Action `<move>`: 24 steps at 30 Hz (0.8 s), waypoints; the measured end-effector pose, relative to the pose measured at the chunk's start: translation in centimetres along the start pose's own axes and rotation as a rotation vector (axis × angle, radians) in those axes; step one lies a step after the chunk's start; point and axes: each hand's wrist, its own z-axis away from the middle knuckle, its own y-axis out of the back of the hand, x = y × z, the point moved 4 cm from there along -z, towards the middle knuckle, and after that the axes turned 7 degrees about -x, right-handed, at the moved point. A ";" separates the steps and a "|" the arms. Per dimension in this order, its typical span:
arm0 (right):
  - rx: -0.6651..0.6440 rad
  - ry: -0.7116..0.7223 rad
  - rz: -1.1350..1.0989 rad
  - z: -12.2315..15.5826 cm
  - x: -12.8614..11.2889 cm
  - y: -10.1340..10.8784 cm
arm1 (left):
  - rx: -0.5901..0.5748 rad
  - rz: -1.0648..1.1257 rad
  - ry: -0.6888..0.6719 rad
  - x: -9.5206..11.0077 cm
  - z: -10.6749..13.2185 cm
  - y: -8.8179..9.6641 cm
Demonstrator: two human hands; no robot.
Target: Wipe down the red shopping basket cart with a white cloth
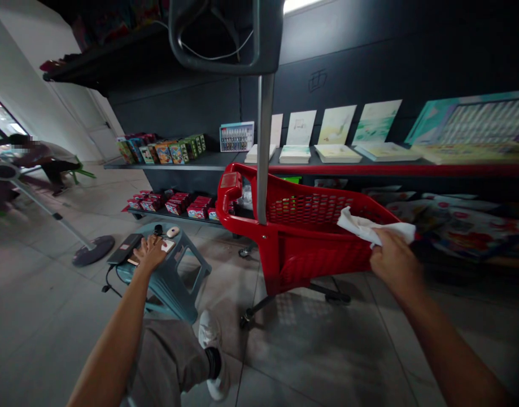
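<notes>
My right hand (397, 263) is closed on a white wiping cloth (363, 227), which lies over the upper rim of a red plastic shopping cart (322, 249). Part of the cloth hangs beyond the fingers. Over on the left, my left hand (149, 251) rests with fingers spread on a flat, light-faced object (168, 246), perhaps a phone, on a blue-grey plastic stool (172, 288). Beside that hand lie a black box-like device (124, 250) with a cable and a small pale rounded object (173, 232).
A grey pole (265, 147) with a dark frame rises at the cart. Behind it, a shelf (217, 161) carries books and small boxes; red packs (178, 203) sit lower. A stand's round base (93, 250) is on the floor. A person (51, 158) sits far left.
</notes>
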 end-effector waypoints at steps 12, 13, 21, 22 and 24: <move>0.000 0.216 0.110 0.1 -1.8 -0.2 | -0.599 0.415 -1.104 22.0 17.3 4.1; 0.005 0.202 0.110 0.2 -2.1 0.0 | -0.480 0.383 -1.201 24.4 19.4 4.3; -0.098 0.264 -0.109 -0.2 -0.7 1.1 | 0.481 0.005 -1.095 34.2 23.1 3.0; -0.121 0.282 -0.177 -0.5 0.4 1.1 | 0.487 -0.030 -1.060 34.4 22.6 2.6; -0.139 0.234 -0.255 -0.9 2.7 1.2 | 0.484 -0.079 -1.028 34.6 21.8 2.2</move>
